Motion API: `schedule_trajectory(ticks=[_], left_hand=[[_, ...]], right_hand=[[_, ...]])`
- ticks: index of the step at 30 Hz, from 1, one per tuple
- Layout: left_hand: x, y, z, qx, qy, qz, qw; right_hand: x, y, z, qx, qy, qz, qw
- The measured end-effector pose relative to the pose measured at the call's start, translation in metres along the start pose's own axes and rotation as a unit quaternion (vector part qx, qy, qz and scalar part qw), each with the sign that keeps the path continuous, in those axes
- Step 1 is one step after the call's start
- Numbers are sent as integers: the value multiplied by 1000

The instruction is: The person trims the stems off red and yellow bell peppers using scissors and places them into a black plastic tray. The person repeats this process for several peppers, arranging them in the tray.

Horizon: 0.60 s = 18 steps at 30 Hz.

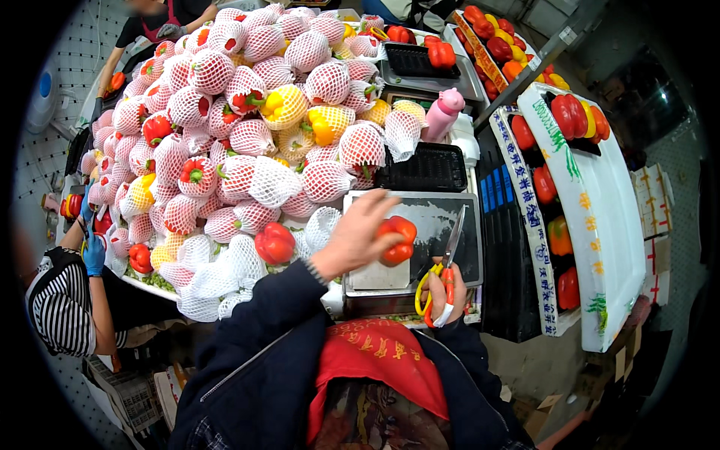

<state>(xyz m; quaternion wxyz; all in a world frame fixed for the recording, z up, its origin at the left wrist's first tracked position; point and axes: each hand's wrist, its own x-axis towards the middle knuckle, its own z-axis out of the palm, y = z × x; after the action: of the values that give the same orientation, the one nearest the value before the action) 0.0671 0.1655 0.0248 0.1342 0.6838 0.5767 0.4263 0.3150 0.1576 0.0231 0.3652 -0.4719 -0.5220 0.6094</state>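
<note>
My left hand (356,232) is over the left side of a steel scale (451,268), fingers apart. Its thumb overlaps a red pepper (401,238); I cannot tell if they touch. My right hand (439,296) grips orange-and-yellow-handled scissors (451,247), blades pointing up and slightly open. Left of the scale another red pepper (274,244) lies among loose white foam nets (214,285). Behind these is a large heap of red and yellow peppers (285,105), mostly in pink, white and yellow foam nets. An empty black tray (420,165) sits just beyond the scale.
Foam boxes of peppers (611,247) and stacked black trays (502,262) stand at right, beside a metal post (544,56). A pink bottle (442,116) stands beyond the scale. A striped-shirted co-worker (64,304) with blue gloves is at left; another person (161,19) is at top left.
</note>
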Motion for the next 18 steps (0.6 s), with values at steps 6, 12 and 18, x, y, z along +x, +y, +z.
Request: schedule_trajectory(ticks=[6, 12, 18], left_hand=[[-114, -52, -68, 155, 161, -205, 953], [-181, -80, -72, 241, 110, -230, 936], [-171, -76, -67, 273, 92, -275, 917]], right_hand=[[-1, -1, 8, -24, -15, -38, 999], [5, 6, 25, -92, -29, -50, 994], [9, 14, 28, -186, -13, -53, 981]])
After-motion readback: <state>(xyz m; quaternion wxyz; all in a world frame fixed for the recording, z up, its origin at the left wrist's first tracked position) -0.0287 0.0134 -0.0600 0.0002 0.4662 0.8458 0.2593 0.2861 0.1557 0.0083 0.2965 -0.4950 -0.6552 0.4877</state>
